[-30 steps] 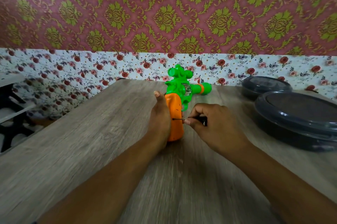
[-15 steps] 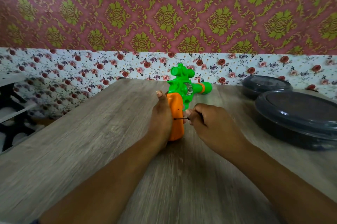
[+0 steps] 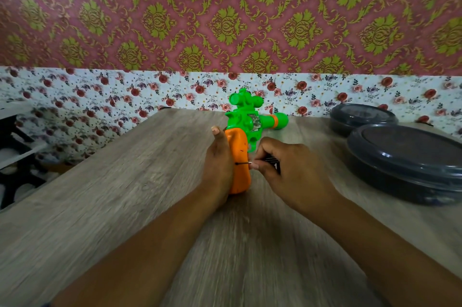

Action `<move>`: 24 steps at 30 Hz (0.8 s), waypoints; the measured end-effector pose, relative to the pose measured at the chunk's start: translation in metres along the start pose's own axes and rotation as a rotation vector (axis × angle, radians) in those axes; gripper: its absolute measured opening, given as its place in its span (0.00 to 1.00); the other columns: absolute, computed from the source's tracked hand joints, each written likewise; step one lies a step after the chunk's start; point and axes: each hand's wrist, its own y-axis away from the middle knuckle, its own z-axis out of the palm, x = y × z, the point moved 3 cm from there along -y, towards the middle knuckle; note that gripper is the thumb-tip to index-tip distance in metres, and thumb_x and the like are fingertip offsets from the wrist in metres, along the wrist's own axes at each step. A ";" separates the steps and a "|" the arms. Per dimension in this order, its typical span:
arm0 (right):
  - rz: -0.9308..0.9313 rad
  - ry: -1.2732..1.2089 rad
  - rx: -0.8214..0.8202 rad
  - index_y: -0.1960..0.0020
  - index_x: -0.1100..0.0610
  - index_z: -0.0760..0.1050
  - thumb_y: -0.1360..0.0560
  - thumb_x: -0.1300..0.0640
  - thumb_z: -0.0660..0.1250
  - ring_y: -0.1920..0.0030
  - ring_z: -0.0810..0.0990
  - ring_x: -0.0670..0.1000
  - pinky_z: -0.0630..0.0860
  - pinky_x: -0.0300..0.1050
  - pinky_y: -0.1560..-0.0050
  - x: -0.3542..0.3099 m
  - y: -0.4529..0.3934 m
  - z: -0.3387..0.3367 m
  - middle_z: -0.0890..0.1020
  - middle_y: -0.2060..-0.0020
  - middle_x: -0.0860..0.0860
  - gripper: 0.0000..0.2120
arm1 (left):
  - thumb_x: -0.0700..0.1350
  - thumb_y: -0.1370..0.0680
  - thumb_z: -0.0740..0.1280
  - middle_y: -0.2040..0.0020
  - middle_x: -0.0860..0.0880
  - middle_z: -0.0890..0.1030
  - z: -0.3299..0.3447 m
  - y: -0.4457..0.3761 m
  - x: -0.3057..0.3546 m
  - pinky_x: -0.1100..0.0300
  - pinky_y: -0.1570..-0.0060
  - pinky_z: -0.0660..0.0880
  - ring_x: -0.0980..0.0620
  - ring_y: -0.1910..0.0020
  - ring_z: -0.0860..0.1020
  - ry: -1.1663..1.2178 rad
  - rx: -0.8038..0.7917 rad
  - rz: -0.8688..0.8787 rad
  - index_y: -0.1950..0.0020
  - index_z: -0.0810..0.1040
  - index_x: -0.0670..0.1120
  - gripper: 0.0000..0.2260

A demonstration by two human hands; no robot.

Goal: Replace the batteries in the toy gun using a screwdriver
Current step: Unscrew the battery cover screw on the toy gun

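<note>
Toy gun (image 3: pixel 241 151), one: left hand (image 3: pixel 218 169) grips handle; right hand (image 3: pixel 287 171) pinches one screwdriver (image 3: pixel 246 163). Two dark lidded containers (image 3: pixel 410 164); wooden table (image 3: pixel 125 194); patterned wallpaper (image 3: pixel 225 19).

Two bare forearms, no sleeves, watch or rings visible; hands (image 3: pixel 287 169) bare, short nails.

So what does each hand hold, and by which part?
Left hand grips the toy gun by its orange grip; right hand holds the screwdriver by its handle.

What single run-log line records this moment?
left hand holds toy gun | right hand holds screwdriver | tip at orange grip | stage: screw
</note>
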 end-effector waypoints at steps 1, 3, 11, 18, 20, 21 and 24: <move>-0.013 0.012 0.012 0.58 0.53 0.75 0.27 0.51 0.67 0.63 0.79 0.47 0.75 0.47 0.63 0.000 0.000 0.000 0.84 0.60 0.48 0.06 | 0.61 0.21 0.39 0.45 0.47 0.78 0.000 0.000 0.000 0.57 0.45 0.66 0.53 0.53 0.75 0.004 0.000 -0.004 0.27 0.64 0.48 0.30; -0.029 -0.007 0.034 0.59 0.52 0.75 0.27 0.49 0.66 0.63 0.79 0.45 0.75 0.47 0.63 -0.001 0.000 -0.002 0.84 0.61 0.48 0.06 | 0.62 0.22 0.39 0.45 0.48 0.79 0.000 0.000 0.001 0.55 0.42 0.68 0.50 0.47 0.76 -0.001 -0.003 -0.006 0.28 0.65 0.48 0.31; -0.049 0.225 0.061 0.54 0.53 0.70 0.23 0.43 0.50 0.71 0.74 0.48 0.68 0.45 0.71 -0.012 0.003 0.000 0.76 0.70 0.47 0.16 | 0.59 0.20 0.39 0.43 0.44 0.79 0.000 0.002 0.005 0.66 0.55 0.73 0.59 0.54 0.80 -0.030 -0.005 0.023 0.27 0.64 0.46 0.30; -0.071 0.414 0.206 0.70 0.54 0.70 0.26 0.45 0.53 0.84 0.67 0.51 0.46 0.32 0.74 -0.007 0.002 0.001 0.68 0.83 0.49 0.19 | 0.58 0.20 0.40 0.44 0.50 0.75 0.001 0.003 0.007 0.72 0.65 0.71 0.61 0.65 0.71 -0.042 -0.011 0.016 0.26 0.62 0.47 0.28; -0.061 0.411 0.183 0.68 0.53 0.72 0.27 0.45 0.56 0.83 0.70 0.50 0.46 0.32 0.74 -0.008 0.002 0.002 0.71 0.83 0.49 0.16 | 0.57 0.19 0.39 0.49 0.51 0.72 0.001 0.005 0.008 0.77 0.72 0.68 0.62 0.68 0.69 -0.052 -0.023 0.017 0.26 0.62 0.46 0.27; -0.061 0.395 0.178 0.67 0.52 0.72 0.28 0.46 0.59 0.82 0.71 0.50 0.47 0.32 0.74 -0.008 0.002 0.001 0.72 0.82 0.49 0.14 | 0.56 0.19 0.39 0.52 0.52 0.72 0.000 0.006 0.008 0.78 0.73 0.68 0.64 0.69 0.69 -0.052 -0.025 0.013 0.27 0.63 0.46 0.28; -0.040 0.305 0.104 0.61 0.52 0.74 0.25 0.47 0.60 0.73 0.76 0.51 0.53 0.35 0.74 -0.008 0.003 -0.002 0.78 0.74 0.49 0.11 | 0.59 0.20 0.39 0.48 0.49 0.78 0.000 0.004 0.008 0.66 0.52 0.68 0.61 0.63 0.71 -0.030 -0.031 0.019 0.26 0.62 0.47 0.29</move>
